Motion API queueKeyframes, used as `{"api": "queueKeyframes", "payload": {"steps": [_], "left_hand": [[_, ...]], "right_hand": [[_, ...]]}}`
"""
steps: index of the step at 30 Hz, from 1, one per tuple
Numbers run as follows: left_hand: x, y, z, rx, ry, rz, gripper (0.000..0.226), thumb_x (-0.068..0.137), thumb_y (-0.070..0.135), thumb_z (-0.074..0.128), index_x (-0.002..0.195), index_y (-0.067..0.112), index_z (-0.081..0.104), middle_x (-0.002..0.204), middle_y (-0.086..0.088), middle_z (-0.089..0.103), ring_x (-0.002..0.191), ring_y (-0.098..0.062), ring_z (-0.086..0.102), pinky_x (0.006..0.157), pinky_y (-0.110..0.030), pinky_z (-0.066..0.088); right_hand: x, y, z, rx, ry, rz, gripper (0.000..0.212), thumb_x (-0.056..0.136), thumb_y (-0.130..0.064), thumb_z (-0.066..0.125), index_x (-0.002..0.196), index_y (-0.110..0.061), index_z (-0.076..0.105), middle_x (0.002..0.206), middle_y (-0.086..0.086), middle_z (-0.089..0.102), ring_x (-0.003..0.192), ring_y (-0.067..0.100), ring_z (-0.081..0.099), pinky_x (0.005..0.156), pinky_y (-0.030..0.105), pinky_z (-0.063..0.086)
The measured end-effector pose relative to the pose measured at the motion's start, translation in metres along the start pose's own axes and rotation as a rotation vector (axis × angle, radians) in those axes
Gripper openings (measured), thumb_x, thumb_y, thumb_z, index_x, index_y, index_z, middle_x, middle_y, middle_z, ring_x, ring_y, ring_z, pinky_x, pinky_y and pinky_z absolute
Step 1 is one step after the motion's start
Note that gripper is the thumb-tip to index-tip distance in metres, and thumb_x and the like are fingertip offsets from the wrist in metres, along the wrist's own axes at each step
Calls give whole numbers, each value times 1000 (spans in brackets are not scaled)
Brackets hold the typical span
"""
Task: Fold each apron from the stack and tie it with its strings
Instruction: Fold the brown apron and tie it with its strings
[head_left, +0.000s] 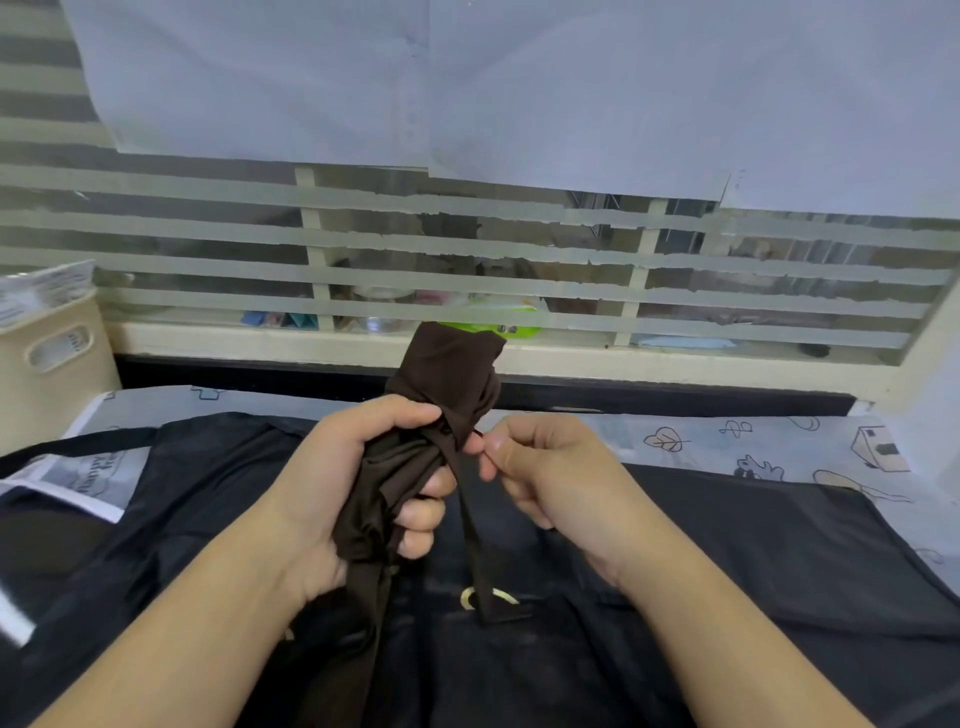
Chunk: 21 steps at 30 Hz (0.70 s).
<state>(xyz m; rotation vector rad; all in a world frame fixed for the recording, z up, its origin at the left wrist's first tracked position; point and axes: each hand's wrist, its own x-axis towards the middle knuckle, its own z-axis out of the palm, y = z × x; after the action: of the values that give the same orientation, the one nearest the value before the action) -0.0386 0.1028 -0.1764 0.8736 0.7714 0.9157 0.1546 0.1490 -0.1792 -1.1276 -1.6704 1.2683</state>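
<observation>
A dark brown apron (447, 374) is bunched into a narrow upright bundle above the table. My left hand (358, 478) grips its middle, fingers curled round the cloth. A brown string (475, 545) wraps the bundle near the top and hangs down to a flat end over the black aprons. My right hand (540, 467) pinches the string right beside the wrap, thumb against forefinger. Black aprons (753, 561) lie spread flat underneath, with a black strap (78, 441) running off to the left.
A patterned table cover (727, 441) shows at the far edge. A cream basket (52, 358) with papers stands at the left. A striped glass partition (467, 260) closes off the back, with pale sheets hung above.
</observation>
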Motion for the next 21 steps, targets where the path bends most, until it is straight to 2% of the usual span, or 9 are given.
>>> {"api": "queueKeyframes", "payload": {"steps": [2, 6, 8, 12, 15, 17, 21], "left_hand": [[7, 18, 2, -43, 79, 10, 41, 81, 42, 69, 95, 3, 74, 66, -8, 42, 42, -16, 35, 44, -24, 28], [13, 14, -1, 47, 136, 51, 46, 84, 52, 71, 82, 5, 69, 66, -9, 46, 44, -16, 38, 43, -25, 30], [14, 19, 1, 36, 181, 75, 48, 88, 52, 69, 85, 4, 68, 65, -9, 50, 45, -16, 39, 43, -25, 32], [16, 16, -1, 70, 274, 133, 40, 90, 48, 72, 76, 13, 61, 68, -11, 51, 46, -19, 43, 46, -26, 35], [17, 14, -2, 205, 282, 129, 39, 90, 47, 74, 85, 8, 68, 73, -17, 57, 48, -22, 49, 46, -27, 41], [16, 11, 2, 251, 243, 89, 38, 90, 47, 74, 90, 9, 70, 73, -17, 58, 49, -24, 50, 48, -28, 43], [18, 6, 6, 273, 229, 65, 31, 89, 47, 75, 79, 17, 72, 75, -19, 59, 51, -25, 51, 51, -30, 44]], "right_hand": [[-2, -3, -1, -31, -13, -19, 39, 110, -17, 49, 75, -16, 66, 51, -4, 33, 45, 11, 24, 46, 23, 21], [-5, -6, -2, -45, -40, -78, 32, 109, -14, 51, 85, -7, 71, 52, -3, 34, 47, 10, 26, 47, 20, 24], [-7, -8, -3, -47, -52, -110, 30, 109, -14, 52, 87, -9, 73, 54, 2, 39, 50, 13, 30, 49, 20, 28], [-6, -8, -4, -118, -23, -165, 29, 105, -13, 57, 80, -12, 72, 53, 0, 41, 54, 17, 34, 54, 27, 29], [-9, -10, -6, -109, -19, -228, 29, 102, -15, 63, 75, -15, 72, 51, -6, 41, 53, 16, 33, 54, 25, 30], [-11, -12, -8, -46, -25, -258, 26, 101, -14, 65, 76, -11, 74, 50, -2, 44, 51, 15, 34, 54, 23, 31], [-11, -15, -12, 112, -19, -327, 24, 95, -15, 66, 78, 0, 72, 51, 9, 38, 50, 15, 31, 50, 23, 28]]}}
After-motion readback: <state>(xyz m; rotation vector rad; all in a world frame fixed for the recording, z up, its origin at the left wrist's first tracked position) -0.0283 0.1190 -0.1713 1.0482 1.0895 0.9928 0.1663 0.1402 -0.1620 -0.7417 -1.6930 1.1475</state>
